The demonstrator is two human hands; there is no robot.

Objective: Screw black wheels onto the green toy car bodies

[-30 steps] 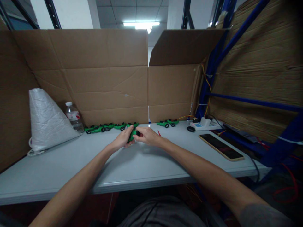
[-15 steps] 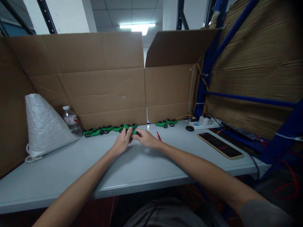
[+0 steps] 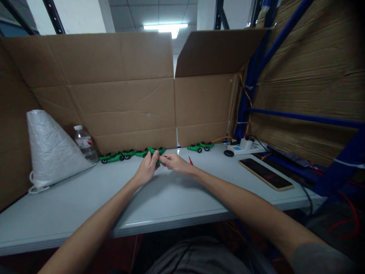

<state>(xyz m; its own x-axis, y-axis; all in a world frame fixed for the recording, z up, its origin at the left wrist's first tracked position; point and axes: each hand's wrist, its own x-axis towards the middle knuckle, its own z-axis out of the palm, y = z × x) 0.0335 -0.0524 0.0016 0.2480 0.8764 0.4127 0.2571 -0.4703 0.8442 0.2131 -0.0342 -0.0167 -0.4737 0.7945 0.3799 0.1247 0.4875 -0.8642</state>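
A green toy car (image 3: pixel 158 162) is held over the table, partly covered by fingers. My left hand (image 3: pixel 146 168) is closed around it, with the thumb on top. Bent in from the other side, my right hand (image 3: pixel 176 163) has its fingertips pinched at the car's right end; whether a small part is between them cannot be made out. Behind the hands, a row of similar green toy cars (image 3: pixel 112 157) with black wheels lines the cardboard. Two more green cars (image 3: pixel 195 148) stand further right. A small red pointed piece (image 3: pixel 190 160) lies near my right wrist.
At the left stand a silvery bag (image 3: pixel 54 152) and a water bottle (image 3: pixel 85 146). A phone (image 3: pixel 265 173), a black ring (image 3: pixel 228 153) and a white power strip (image 3: pixel 242 148) lie at the right. Cardboard walls (image 3: pixel 128 106) and a blue frame (image 3: pixel 248 91) enclose the white table (image 3: pixel 85 209).
My right fingers have closed into a tighter pinch at the car's right end, and the car has turned slightly in my left hand. The view has tipped down a little.
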